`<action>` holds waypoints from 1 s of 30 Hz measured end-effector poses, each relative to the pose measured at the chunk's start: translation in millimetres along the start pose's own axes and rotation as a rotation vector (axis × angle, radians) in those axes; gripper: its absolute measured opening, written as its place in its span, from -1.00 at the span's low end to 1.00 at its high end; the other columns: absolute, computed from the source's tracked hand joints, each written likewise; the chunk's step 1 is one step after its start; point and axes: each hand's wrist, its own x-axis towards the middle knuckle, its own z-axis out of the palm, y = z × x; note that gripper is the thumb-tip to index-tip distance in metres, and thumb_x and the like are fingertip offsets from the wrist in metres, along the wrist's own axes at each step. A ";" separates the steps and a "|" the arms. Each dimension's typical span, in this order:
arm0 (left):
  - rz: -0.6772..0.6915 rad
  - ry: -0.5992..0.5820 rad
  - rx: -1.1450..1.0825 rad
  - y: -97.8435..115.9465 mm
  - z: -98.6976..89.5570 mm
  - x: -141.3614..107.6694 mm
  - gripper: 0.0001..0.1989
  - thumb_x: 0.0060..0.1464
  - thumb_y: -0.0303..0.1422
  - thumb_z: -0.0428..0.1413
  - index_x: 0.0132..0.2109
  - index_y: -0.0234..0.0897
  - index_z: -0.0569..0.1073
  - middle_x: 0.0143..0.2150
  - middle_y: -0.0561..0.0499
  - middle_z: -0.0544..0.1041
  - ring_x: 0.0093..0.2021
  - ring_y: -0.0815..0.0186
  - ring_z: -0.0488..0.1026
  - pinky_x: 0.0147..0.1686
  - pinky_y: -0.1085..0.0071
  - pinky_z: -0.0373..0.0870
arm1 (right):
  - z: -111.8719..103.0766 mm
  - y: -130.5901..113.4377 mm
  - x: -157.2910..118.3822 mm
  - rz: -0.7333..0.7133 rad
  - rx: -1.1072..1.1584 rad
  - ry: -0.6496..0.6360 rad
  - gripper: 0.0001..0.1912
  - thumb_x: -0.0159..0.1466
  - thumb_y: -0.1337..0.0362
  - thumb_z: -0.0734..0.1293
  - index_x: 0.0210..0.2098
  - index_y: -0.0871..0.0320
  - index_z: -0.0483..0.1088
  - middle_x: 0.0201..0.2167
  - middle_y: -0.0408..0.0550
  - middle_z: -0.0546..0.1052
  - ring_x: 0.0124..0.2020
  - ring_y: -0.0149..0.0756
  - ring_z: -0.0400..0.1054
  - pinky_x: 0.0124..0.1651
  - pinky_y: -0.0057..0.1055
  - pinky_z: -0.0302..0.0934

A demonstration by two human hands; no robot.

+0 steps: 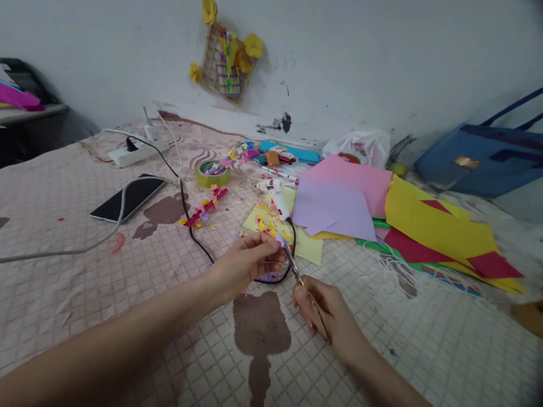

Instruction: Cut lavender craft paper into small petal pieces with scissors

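My left hand (254, 257) is closed in a pinch on a small purple paper piece (280, 238). In my right hand (326, 311) are slim scissors (295, 267) with silver blades and gold-coloured handles. Their tip meets the purple piece at my left fingertips; whether the blades are apart is too small to tell. Just beyond lies a white glue gun (279, 205) with a black cord, on pale yellow paper (310, 247) strewn with small yellow and pink scraps. A strip of pink, red and yellow paper bits (205, 206) lies to the left of it.
Lilac paper (334, 210), pink paper (344, 175) and yellow paper (439, 226) lie at right, near tangled white string (402, 273). At left are a phone (128, 198), a power strip (137, 153) and loose cables. Green tape (212, 174) and a blue bag (495, 160) stand farther back.
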 end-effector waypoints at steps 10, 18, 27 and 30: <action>0.065 0.026 0.057 -1.3 4.5 -2.2 -0.84 -0.10 -0.37 0.19 -0.41 -0.35 0.36 -0.45 0.03 0.46 -0.39 0.41 0.42 -0.35 0.49 0.30 | -0.8 3.3 -0.2 -0.022 -0.038 0.004 -0.57 0.22 -0.08 0.11 -0.57 0.13 0.11 -0.70 -0.28 0.12 -0.67 -0.50 0.00 -0.62 -0.52 -0.11; 0.094 0.020 0.075 -3.2 3.7 -3.1 -0.86 -0.07 -0.38 0.17 -0.40 -0.35 0.36 -0.44 0.03 0.46 -0.40 0.43 0.42 -0.35 0.50 0.29 | 0.3 -0.8 -0.7 -0.037 -0.090 0.024 -0.55 0.24 -0.07 0.08 -0.59 0.12 0.08 -0.74 -0.27 0.16 -0.68 -0.48 0.02 -0.63 -0.51 -0.09; 0.126 0.013 0.060 -5.6 4.6 -4.2 -0.87 -0.05 -0.38 0.16 -0.41 -0.34 0.35 -0.45 0.04 0.46 -0.40 0.43 0.41 -0.35 0.50 0.30 | 4.9 -0.8 -0.9 -0.046 -0.163 0.068 -0.57 0.25 -0.04 0.07 -0.59 0.11 0.10 -0.74 -0.25 0.18 -0.69 -0.45 0.05 -0.63 -0.51 -0.07; 0.125 0.006 0.052 -4.6 4.9 -4.2 -0.87 -0.06 -0.40 0.16 -0.40 -0.35 0.36 -0.45 0.04 0.46 -0.41 0.44 0.41 -0.34 0.50 0.30 | 4.8 -0.5 -1.1 -0.044 -0.173 0.069 -0.59 0.25 -0.01 0.07 -0.58 0.12 0.11 -0.74 -0.25 0.19 -0.68 -0.45 0.07 -0.62 -0.51 -0.06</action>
